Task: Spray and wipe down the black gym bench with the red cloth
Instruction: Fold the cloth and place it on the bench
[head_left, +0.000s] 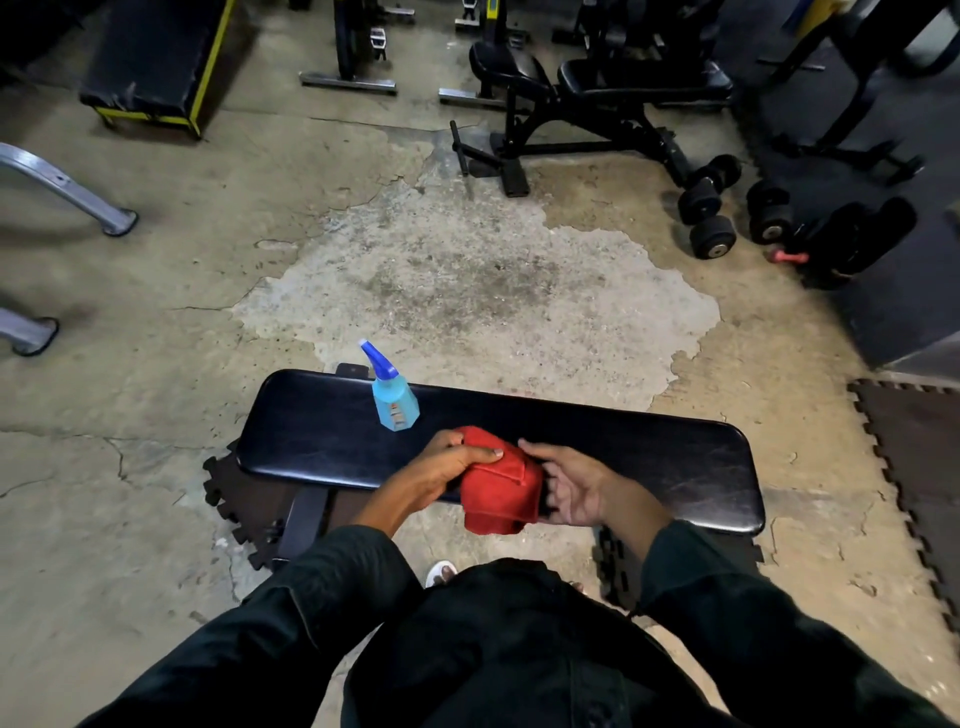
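At frame centre, the left hand (451, 465) is gripping the folded red cloth (500, 480), thumb pressing on top. The right hand (571, 486) is cupping the cloth's right edge, fingers curled around it. Both are hovering over the bench (649, 457); the spray bottle (393, 397) is standing upright on it, just above-left.

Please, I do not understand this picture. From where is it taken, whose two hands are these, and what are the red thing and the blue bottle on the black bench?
The camera sits on a person's head and looks down, so the hands are that person's own. Both the left hand and the right hand hold a folded red cloth above the near edge of the black gym bench. The blue spray bottle stands upright on the bench, touched by neither hand. Around it are a worn concrete floor and other gym equipment.
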